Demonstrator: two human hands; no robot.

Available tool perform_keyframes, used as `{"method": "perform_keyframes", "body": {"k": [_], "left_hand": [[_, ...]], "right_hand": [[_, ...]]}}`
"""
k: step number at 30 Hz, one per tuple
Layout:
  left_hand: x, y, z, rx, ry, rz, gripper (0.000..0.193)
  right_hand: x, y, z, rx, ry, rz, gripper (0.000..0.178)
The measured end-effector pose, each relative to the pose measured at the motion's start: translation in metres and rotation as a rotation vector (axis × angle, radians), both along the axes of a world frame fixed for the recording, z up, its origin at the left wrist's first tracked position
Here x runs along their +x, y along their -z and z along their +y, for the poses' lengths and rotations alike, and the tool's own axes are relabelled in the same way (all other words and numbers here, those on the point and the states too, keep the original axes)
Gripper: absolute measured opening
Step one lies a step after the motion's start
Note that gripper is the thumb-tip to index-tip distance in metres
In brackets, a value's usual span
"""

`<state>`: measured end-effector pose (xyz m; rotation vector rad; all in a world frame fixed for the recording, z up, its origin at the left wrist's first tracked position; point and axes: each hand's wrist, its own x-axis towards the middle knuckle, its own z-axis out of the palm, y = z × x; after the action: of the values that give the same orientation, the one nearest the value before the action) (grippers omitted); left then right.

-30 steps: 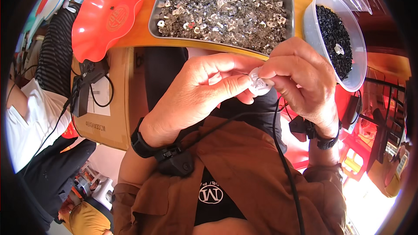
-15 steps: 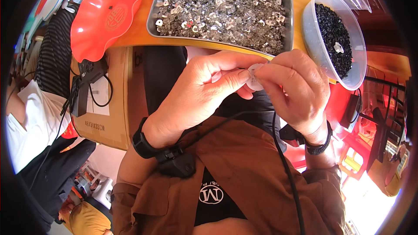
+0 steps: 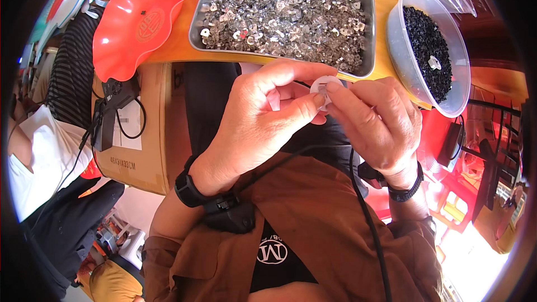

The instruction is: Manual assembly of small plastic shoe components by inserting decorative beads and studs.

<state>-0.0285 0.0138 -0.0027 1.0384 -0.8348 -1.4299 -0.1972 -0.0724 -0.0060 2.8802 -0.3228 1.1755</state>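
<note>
Between my two hands, just in front of the table edge, is a small round white disc. My left hand pinches it between thumb and fingers. My right hand reaches in from the other side, its fingertips pressed on the disc's face and right edge. Whether the right fingers also hold a tiny part is hidden. Beyond the hands lies a grey metal tray full of small clear, silvery and dark pieces. A clear plastic tub with tiny black parts and one whitish piece on top stands to the right.
A red wavy-edged plate sits at the left on the yellow-brown table. Below it stands a cardboard box with a black device and cables. Another person in a white top is at far left. A black cable runs down my front.
The disc has turned to show more of its face, and the right fingertips have shifted onto it. Both hands stay in nearly the same place.
</note>
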Motion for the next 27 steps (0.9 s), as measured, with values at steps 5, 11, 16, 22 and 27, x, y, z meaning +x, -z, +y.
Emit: {"method": "perform_keyframes", "body": {"k": [5, 11, 16, 22, 27], "left_hand": [[-0.003, 0.001, 0.001, -0.045, -0.066, -0.002, 0.025], [-0.002, 0.004, 0.001, -0.136, -0.143, -0.102, 0.021], [0.001, 0.01, -0.001, -0.168, -0.143, -0.203, 0.021], [0.006, -0.002, -0.001, 0.005, -0.19, -0.109, 0.023], [0.002, 0.007, 0.001, -0.127, -0.196, -0.157, 0.025]], "right_hand": [[0.001, 0.009, 0.004, -0.116, -0.002, -0.036, 0.044], [0.004, 0.005, 0.003, -0.187, -0.031, 0.007, 0.044], [0.01, 0.009, -0.001, 0.14, -0.038, -0.04, 0.039], [0.007, -0.013, 0.009, 0.705, 0.104, -0.128, 0.048], [0.017, -0.012, 0.007, 0.516, 0.031, -0.08, 0.049]]}}
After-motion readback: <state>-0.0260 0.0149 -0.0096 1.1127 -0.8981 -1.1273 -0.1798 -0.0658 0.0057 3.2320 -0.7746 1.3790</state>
